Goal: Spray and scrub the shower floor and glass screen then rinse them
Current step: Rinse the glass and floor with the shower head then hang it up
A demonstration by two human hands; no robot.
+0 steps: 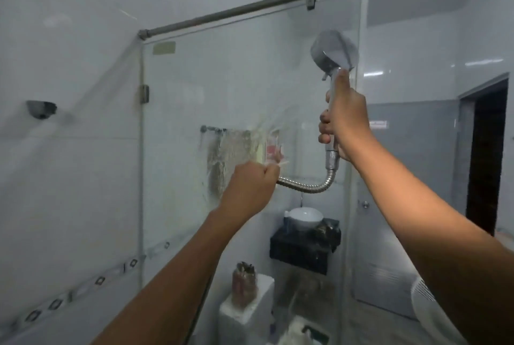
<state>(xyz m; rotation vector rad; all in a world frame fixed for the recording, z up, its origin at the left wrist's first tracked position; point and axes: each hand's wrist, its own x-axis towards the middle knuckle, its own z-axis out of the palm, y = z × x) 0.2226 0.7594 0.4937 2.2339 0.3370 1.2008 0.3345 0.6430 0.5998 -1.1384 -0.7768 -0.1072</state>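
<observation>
The glass screen (194, 88) stands in front of me, wet and streaked, fixed under a metal rail (222, 14). My right hand (343, 122) is raised and grips the handle of a chrome shower head (332, 51), whose face points at the glass. Water splashes on the pane around the middle. My left hand (250, 184) is closed around the metal shower hose (308, 184), which curves from that fist up to the handle. The shower floor is out of view.
White tiled wall (69, 150) on the left carries a small fitting (41, 109). Through the glass I see a towel on a bar (233, 155), a white basin on a dark shelf (304, 233), a toilet cistern (247, 314) and a dark doorway (485, 155).
</observation>
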